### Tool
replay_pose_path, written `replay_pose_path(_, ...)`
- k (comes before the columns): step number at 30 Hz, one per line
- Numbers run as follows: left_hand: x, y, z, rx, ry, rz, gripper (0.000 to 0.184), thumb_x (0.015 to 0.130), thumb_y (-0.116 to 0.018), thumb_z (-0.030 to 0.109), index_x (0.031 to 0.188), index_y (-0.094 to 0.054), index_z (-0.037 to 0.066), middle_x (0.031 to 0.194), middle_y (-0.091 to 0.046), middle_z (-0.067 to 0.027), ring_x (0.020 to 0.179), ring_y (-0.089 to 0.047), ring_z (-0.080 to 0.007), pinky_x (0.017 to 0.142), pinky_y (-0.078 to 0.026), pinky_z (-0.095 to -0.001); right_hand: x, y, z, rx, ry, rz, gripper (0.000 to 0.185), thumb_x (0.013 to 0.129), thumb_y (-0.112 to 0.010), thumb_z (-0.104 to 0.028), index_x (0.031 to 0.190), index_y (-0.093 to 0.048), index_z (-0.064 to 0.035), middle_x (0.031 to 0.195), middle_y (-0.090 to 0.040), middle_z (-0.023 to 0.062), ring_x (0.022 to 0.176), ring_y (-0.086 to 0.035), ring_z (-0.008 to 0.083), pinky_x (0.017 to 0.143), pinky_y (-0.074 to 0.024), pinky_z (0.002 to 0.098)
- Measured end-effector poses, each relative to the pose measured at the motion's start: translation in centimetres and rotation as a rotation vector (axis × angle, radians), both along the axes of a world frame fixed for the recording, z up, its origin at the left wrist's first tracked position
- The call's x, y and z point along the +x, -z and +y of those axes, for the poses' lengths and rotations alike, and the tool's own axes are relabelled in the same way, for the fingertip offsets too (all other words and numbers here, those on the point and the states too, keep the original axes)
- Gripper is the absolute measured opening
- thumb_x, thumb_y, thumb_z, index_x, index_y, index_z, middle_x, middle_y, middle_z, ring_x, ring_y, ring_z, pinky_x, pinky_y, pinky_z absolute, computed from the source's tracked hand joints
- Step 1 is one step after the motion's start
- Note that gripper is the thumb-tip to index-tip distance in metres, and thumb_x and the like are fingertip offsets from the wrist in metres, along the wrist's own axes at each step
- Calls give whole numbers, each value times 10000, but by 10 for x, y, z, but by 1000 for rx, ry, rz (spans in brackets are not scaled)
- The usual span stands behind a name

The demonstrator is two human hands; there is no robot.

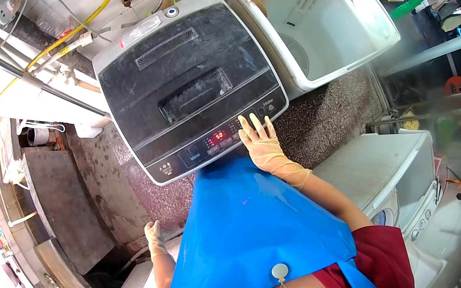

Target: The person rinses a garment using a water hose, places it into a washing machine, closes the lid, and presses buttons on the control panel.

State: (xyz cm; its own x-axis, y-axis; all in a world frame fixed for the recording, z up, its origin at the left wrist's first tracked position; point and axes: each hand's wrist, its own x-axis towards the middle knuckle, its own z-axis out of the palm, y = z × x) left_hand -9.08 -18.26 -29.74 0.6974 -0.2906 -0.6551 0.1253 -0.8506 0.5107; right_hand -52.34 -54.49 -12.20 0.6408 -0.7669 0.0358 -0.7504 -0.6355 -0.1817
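Observation:
My right hand (263, 146), in a thin cream glove, rests its spread fingertips at the control panel's right part. The panel belongs to a top-loading washing machine (133, 93) with a grey body and a closed dark lid. Its red display (219, 136) reads 50. Down at my left side hangs my left hand (154, 237), also gloved, with its fingers curled and no object showing in it. A blue apron (253, 218) covers my front, between the two hands.
A white twin-tub washer (304, 76) with its tub lid raised stands at the back right. Another white washing machine (374, 170) is near my right arm. A yellow hose (49, 49) and pipes run along the wall at left. Grey slabs (67, 210) stand further left.

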Motion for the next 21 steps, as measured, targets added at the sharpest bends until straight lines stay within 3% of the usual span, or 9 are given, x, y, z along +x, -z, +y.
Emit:
replay_pose_path(7,2,1,-8,-96,-13,136,519,855,-748,201,1240,-545,-82,962,-649,-95,802,-598,-158,703,-496,-307,-1,-5,-1,-32,-29,-7,478,907,-521,-116,1372,-500,-12,1618,-260,108,1477,-245,332,1190,-149,601)
replay_pose_path(11,11,5,-21,-93,-61,194,523,856,-743,213,1239,-543,-83,979,-651,-113,825,-608,-185,725,-506,-331,3,-4,0,-16,14,-49,450,934,-486,-111,1371,-498,-3,1623,-260,86,1482,-243,315,1191,-150,602)
replay_pose_path(13,33,33,-18,-79,101,122,544,853,-740,231,1239,-544,-97,985,-659,-125,829,-621,-207,732,-516,-357,2,0,0,-49,-30,-5,463,942,-483,-154,1382,-487,-11,1621,-253,134,1470,-256,353,1182,-134,620)
replay_pose_path(15,37,37,-29,-114,95,89,512,838,-738,234,1189,-588,-108,989,-669,-133,859,-628,-217,759,-519,-362,0,-4,1,-54,-39,27,463,934,-484,-155,1371,-500,-5,1629,-234,137,1493,-216,345,1188,-117,619)
replay_pose_path(18,58,50,-57,-54,302,136,470,817,-737,225,1129,-633,-111,1011,-672,-147,904,-626,-209,784,-517,-345,1,-12,0,-59,-44,77,480,922,-500,-148,1380,-503,-6,1628,-236,130,1492,-220,340,1192,-141,615)
replay_pose_path(20,49,30,-71,-30,158,42,333,811,-689,147,1042,-679,-92,1000,-694,-120,1032,-608,-244,911,-490,-349,3,-7,0,-38,-23,1,554,904,-505,-101,1437,-432,29,1628,-228,125,1495,-212,331,1194,-145,605)
replay_pose_path(21,45,18,-80,-23,127,2,333,814,-682,145,1052,-670,-89,1012,-685,-121,1040,-603,-246,917,-485,-351,4,0,1,-24,-11,-64,622,873,-518,-59,1470,-385,54,1635,-205,128,1506,-187,327,1197,-132,604)
